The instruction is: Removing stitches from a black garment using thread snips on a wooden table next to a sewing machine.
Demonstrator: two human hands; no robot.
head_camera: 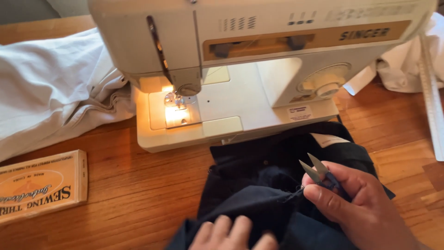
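My right hand [358,206] grips small thread snips [316,169], their metal blades apart and pointing up and to the left, just above a dark navy garment [259,180]. My left hand [229,234] lies flat on the same dark cloth at the bottom edge, fingers spread, pressing it onto the wooden table [138,194]. A cream sewing machine [240,60] stands right behind the garment, its lamp lit over the needle plate [175,111].
White fabric [55,88] is heaped at the left beside the machine. More white cloth [407,65] and a clear ruler [432,102] lie at the right. A flat wooden thread box [39,185] rests near the left front.
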